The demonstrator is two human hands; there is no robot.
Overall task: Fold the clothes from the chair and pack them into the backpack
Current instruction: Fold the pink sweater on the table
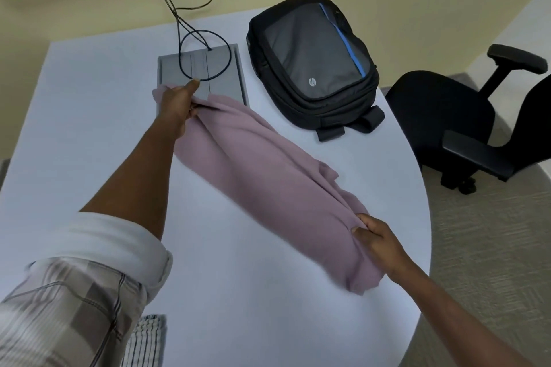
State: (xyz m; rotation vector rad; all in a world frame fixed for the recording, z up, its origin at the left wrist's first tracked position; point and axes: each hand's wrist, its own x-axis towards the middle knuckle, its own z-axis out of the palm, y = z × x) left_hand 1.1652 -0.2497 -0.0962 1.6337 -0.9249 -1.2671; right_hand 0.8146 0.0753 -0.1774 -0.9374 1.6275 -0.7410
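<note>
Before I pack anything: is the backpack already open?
No, the backpack lies flat on the table with no opening showing, while both hands hold the pink garment.

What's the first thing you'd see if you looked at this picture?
The long pink cloth stretched across the middle of the white table, with the left hand gripping its far end and the right hand pinching its near end. Behind it lies a closed black and grey backpack, and a black chair stands at the right.
</note>
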